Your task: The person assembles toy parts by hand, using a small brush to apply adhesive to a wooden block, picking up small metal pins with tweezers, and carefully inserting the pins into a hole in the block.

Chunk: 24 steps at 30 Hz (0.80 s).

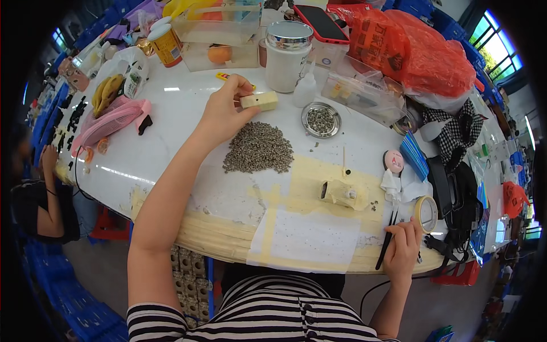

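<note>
A phone (321,24) with a dark screen and red case lay at the table's far edge, beside bulging red plastic bags (411,48). A yellow-and-orange labelled can (166,44) stood at the far left near clear plastic boxes (219,34), and a white jar (288,57) with a shiny lid stood centre.

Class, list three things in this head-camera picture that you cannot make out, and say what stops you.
1. What the small grey pieces in the pile are: too small, head view.
2. The tip of the dark tool in the right hand: fingers cover part of it.
3. The contents of the red bag: the plastic hides them.
</note>
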Each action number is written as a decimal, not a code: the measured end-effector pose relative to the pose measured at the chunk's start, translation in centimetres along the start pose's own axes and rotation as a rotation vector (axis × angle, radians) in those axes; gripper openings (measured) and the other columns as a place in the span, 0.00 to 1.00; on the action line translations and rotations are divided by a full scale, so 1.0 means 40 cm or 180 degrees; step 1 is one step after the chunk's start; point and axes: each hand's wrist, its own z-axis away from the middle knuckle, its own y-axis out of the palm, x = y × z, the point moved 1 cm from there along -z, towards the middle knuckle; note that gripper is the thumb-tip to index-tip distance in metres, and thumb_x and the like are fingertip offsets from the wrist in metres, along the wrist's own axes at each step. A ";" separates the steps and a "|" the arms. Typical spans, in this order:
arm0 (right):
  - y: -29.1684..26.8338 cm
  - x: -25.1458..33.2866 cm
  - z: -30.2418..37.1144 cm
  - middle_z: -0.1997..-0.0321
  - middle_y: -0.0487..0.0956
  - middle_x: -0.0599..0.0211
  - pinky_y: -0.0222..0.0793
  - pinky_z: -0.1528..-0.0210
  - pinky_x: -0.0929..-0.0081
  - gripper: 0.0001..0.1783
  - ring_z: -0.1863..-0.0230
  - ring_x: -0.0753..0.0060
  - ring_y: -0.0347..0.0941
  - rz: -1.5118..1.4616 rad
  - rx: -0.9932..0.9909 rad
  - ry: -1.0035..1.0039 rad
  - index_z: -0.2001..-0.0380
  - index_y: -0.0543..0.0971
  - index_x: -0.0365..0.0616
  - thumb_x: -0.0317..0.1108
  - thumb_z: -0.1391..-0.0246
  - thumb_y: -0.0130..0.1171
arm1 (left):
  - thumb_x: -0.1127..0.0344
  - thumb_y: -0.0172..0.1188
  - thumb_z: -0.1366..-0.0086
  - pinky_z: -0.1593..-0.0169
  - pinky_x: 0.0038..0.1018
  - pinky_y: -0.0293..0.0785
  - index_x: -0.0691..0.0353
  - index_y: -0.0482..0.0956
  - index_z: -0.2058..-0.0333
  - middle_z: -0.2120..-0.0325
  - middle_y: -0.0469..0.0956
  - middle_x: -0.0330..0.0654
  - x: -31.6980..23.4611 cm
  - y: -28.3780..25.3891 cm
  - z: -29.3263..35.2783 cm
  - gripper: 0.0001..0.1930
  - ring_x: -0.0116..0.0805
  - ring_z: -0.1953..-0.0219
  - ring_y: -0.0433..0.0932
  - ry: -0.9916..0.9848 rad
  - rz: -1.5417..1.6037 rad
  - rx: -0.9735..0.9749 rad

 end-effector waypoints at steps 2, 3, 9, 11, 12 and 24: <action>0.006 -0.013 0.012 0.66 0.73 0.58 0.62 0.38 0.47 0.14 0.56 0.49 0.69 -0.0043 -0.0147 -0.0035 0.66 0.78 0.39 0.16 0.58 0.51 | 0.74 0.67 0.43 0.48 0.34 0.78 0.60 0.66 0.54 0.56 0.75 0.43 -0.018 0.005 0.022 0.21 0.32 0.53 0.77 0.0143 0.0238 -0.0048; 0.002 -0.002 -0.010 0.66 0.73 0.57 0.62 0.38 0.49 0.14 0.57 0.49 0.69 -0.0062 -0.0236 -0.0010 0.67 0.78 0.39 0.16 0.58 0.51 | 0.75 0.67 0.43 0.48 0.34 0.78 0.60 0.66 0.54 0.56 0.75 0.42 -0.035 -0.015 0.005 0.21 0.32 0.53 0.77 0.0288 0.0323 -0.0135; 0.006 0.013 -0.015 0.68 0.73 0.56 0.62 0.39 0.51 0.14 0.58 0.49 0.69 -0.0193 -0.0303 0.0095 0.66 0.78 0.38 0.14 0.57 0.48 | 0.77 0.67 0.45 0.48 0.32 0.78 0.62 0.68 0.54 0.56 0.75 0.40 -0.111 -0.027 0.040 0.22 0.31 0.54 0.78 0.1127 0.0438 -0.0487; 0.005 0.010 -0.018 0.68 0.73 0.56 0.62 0.39 0.51 0.15 0.59 0.49 0.69 -0.0155 -0.0361 0.0094 0.66 0.78 0.37 0.14 0.57 0.48 | 0.78 0.68 0.47 0.52 0.29 0.79 0.62 0.72 0.55 0.58 0.77 0.41 -0.132 -0.018 0.050 0.20 0.31 0.57 0.79 0.1383 0.0380 -0.0568; 0.005 0.009 -0.018 0.68 0.73 0.56 0.62 0.39 0.51 0.15 0.59 0.49 0.69 -0.0143 -0.0387 0.0097 0.66 0.78 0.37 0.14 0.57 0.49 | 0.78 0.68 0.48 0.53 0.28 0.79 0.63 0.74 0.56 0.59 0.77 0.42 -0.140 -0.016 0.054 0.20 0.31 0.58 0.79 0.1507 0.0346 -0.0603; -0.023 0.014 -0.018 0.64 0.75 0.63 0.67 0.42 0.51 0.21 0.56 0.53 0.70 0.0333 0.0023 -0.0225 0.61 0.83 0.46 0.18 0.61 0.56 | 0.77 0.71 0.50 0.62 0.24 0.78 0.63 0.79 0.60 0.63 0.80 0.43 -0.162 -0.014 0.085 0.17 0.30 0.63 0.81 0.1993 0.0268 -0.0561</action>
